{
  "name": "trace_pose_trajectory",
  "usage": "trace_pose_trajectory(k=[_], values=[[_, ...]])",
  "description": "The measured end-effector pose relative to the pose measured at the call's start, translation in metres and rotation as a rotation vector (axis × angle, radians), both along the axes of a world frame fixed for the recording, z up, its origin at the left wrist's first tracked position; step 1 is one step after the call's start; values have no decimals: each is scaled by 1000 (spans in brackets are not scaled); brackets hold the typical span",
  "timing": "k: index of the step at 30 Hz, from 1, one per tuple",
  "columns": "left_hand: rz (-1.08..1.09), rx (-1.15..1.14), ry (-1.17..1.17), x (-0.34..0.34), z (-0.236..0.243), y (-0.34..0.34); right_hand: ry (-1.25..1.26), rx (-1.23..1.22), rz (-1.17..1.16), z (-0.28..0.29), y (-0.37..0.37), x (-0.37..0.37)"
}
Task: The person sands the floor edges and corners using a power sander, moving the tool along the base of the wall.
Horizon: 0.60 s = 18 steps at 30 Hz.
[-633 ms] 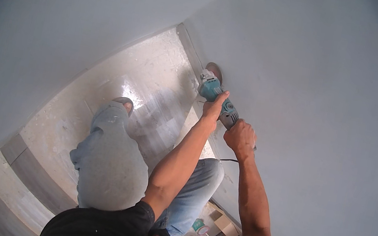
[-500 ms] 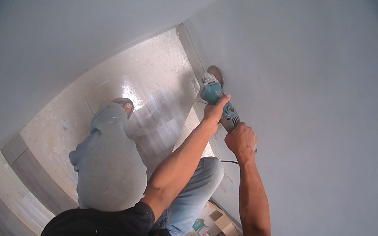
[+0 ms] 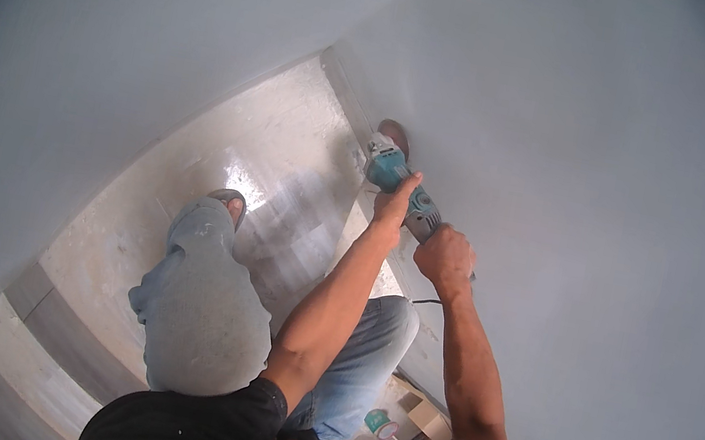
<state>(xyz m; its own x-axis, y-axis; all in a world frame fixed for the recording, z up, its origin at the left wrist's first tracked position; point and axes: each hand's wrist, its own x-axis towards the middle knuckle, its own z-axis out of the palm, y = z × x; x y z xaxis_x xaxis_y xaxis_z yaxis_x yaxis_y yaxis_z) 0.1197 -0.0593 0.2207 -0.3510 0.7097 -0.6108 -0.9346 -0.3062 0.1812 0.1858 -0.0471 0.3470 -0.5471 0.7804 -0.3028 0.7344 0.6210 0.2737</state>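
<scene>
Both my hands hold a teal angle grinder (image 3: 390, 168) low against the right-hand wall. My left hand (image 3: 395, 204) is wrapped round the front of its body, the thumb lying along the top. Farther back, my right hand (image 3: 448, 256) grips the dark rear handle. A reddish-brown disc (image 3: 395, 137) sits at the tool's head, its face at the wall just above the grey skirting strip (image 3: 344, 91). Whether the disc touches the wall or spins, I cannot tell. From behind the grinder a dark cord (image 3: 427, 302) runs toward my knee.
Pale grey walls (image 3: 570, 164) meet at a corner ahead. The dusty floor (image 3: 286, 114) has a shiny grey tiled patch. My sandalled foot (image 3: 231, 202) is on it. Behind me lie cardboard boxes (image 3: 429, 419) and a green-and-white bucket (image 3: 380, 425). Grey-edged steps (image 3: 69, 330) are at lower left.
The grinder and both hands have shifted slightly left in view, with the disc still by the wall's base. My grip is the same.
</scene>
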Motion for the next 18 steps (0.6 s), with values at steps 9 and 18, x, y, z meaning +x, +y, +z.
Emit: trace_pose_trajectory(k=[9, 18], values=[[-35, -9, -3, 7, -5, 4, -19, -15, 7, 0, 2, 3], [4, 6, 8, -1, -5, 4, -15, -7, -3, -1, 2, -4]])
